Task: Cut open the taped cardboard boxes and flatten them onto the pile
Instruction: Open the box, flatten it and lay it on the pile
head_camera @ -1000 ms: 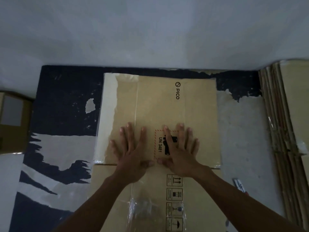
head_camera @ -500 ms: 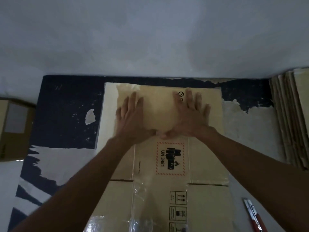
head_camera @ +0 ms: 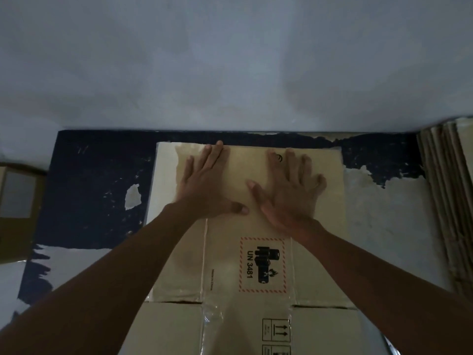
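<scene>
A flattened brown cardboard box (head_camera: 317, 254) lies on the floor in front of me, its far edge close to the wall. It carries a red-bordered UN 3481 label (head_camera: 262, 265) and strips of clear tape. My left hand (head_camera: 204, 183) presses flat on its far part, fingers straight and reaching the far edge. My right hand (head_camera: 289, 185) lies flat beside it, fingers spread, partly covering a printed logo. Neither hand holds anything.
A stack of flattened cardboard (head_camera: 448, 201) stands on edge along the right side. A closed brown box (head_camera: 18, 208) sits at the far left. The floor (head_camera: 89, 180) is dark blue with worn pale patches. A pale wall (head_camera: 230, 60) rises just beyond the box.
Both hands have slid away from me along the cardboard, from the UN 3481 label to the far edge. The view has moved forward; the cutter on the right floor has left view.
</scene>
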